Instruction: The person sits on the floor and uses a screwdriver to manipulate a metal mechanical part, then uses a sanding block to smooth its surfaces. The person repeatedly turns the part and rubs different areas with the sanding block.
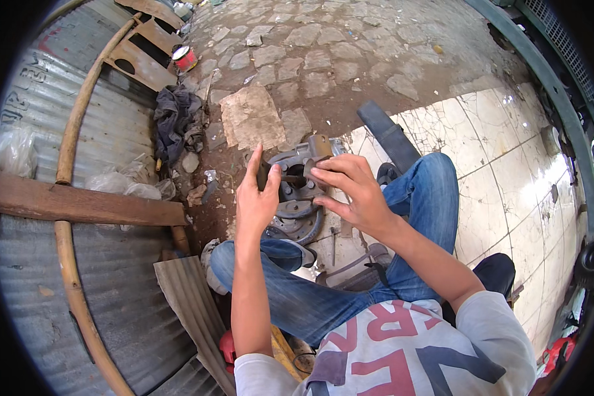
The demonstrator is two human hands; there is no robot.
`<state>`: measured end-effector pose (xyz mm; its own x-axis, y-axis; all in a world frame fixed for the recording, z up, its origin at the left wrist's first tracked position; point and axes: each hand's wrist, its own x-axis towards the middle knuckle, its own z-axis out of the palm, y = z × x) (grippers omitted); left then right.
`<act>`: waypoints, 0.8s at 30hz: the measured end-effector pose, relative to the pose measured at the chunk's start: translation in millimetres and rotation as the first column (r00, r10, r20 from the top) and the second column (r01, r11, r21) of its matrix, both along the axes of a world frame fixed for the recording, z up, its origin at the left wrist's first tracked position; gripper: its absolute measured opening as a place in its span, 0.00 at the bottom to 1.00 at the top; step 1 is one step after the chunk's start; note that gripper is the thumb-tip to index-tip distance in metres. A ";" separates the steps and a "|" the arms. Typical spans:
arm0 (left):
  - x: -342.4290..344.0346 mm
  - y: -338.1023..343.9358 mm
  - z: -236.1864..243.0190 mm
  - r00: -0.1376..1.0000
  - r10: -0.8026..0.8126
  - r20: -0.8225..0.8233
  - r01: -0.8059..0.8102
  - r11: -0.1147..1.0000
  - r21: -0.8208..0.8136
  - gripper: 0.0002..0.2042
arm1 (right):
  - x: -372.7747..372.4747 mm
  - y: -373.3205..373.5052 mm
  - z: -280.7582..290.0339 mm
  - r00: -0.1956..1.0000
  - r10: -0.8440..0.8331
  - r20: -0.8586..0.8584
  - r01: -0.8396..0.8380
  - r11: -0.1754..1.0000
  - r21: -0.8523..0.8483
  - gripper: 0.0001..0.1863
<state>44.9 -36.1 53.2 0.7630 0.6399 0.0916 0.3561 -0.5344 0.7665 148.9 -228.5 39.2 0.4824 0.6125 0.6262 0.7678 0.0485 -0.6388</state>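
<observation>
Both my hands are raised over a grey bolted metal assembly [300, 191] on the ground between my legs. My left hand [254, 201] has its index finger and thumb apart around a dark metal piece [264, 175], mostly hidden by the hand. On the other side, my right hand [355, 193] pinches a small grey-brown metal piece [308, 169] between fingers and thumb. A short rod-like part shows between the hands; whether it joins the two pieces I cannot tell. Below the assembly lies a round dark metal plate [303, 228].
A thin metal tool [332, 245] and a curved metal part [360, 266] lie near my legs. Ahead are a flat brown sheet [252, 117] and a dark flat bar [386, 134]. At left stand a wooden beam [89, 201], corrugated metal, dark cloth [177, 119] and a red can [185, 58].
</observation>
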 end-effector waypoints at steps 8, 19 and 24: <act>8.7 -11.1 -6.7 0.999 -0.011 0.043 0.014 0.998 -0.067 0.21 | 1.3 5.4 -21.8 0.987 -0.162 0.019 0.159 0.982 0.098 0.22; 14.7 -28.4 -71.0 0.937 -0.026 0.349 0.140 0.942 -0.306 0.18 | 2.8 -5.2 -36.1 0.964 -0.199 0.177 0.179 0.976 0.122 0.21; 2.6 -32.6 -42.6 0.977 0.016 0.212 0.054 0.946 -0.319 0.22 | 0.2 -2.5 -35.5 0.977 -0.156 0.143 0.137 0.981 0.134 0.20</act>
